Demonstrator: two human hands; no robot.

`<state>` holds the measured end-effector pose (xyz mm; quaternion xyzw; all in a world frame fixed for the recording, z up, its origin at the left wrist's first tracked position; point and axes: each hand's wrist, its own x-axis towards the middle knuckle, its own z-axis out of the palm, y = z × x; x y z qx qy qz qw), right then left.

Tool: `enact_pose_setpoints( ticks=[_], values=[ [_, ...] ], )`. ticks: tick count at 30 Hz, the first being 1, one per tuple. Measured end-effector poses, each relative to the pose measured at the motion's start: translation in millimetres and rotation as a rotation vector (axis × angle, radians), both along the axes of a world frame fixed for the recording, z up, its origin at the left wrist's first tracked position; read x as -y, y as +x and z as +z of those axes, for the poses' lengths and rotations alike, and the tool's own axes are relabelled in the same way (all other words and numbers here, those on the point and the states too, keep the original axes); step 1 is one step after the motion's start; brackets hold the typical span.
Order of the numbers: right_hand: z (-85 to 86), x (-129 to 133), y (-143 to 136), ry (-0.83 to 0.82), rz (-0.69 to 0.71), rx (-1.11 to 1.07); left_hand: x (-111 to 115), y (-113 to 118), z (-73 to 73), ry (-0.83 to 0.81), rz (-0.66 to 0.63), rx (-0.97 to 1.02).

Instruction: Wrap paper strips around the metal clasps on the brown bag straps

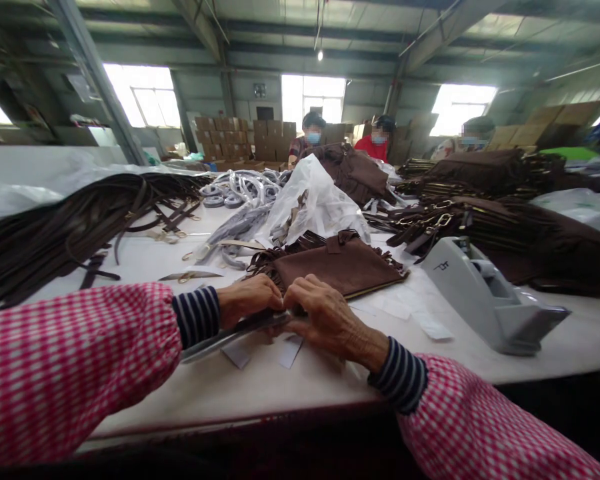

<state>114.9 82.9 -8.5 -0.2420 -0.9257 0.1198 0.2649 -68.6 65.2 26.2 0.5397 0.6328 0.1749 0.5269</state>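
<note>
My left hand (250, 297) and my right hand (333, 323) meet near the table's front edge, both with bent, closed fingers. Between them they grip a long dark strip (225, 339) with a shiny, plastic-like edge; its exact kind is unclear, and the fingers hide part of it. Two small pale slips, one a white slip (291, 351), lie just below the strip. Right behind my hands rests a brown fringed bag (337, 265) with a zip along its near edge. A grey tape dispenser (485, 293) stands to the right.
Dark brown straps (95, 213) with metal clasps are heaped at left. Plastic-wrapped grey coils (240, 187) and a crumpled clear bag (325, 200) lie mid-table. Stacked brown bags (540, 233) fill the right. Several people in masks are across the table, cartons (225, 140) behind.
</note>
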Motion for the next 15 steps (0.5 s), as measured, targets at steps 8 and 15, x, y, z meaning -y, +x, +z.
enact_pose_setpoints(
  ticks=[8, 15],
  values=[
    [-25.7, 2, -16, 0.457, -0.041, 0.106, 4, -3, 4.1, 0.021, -0.061, 0.052],
    [-27.9, 2, -14, 0.473, -0.004, 0.08, 4, -21, 3.6, 0.013, -0.023, -0.105]
  ],
)
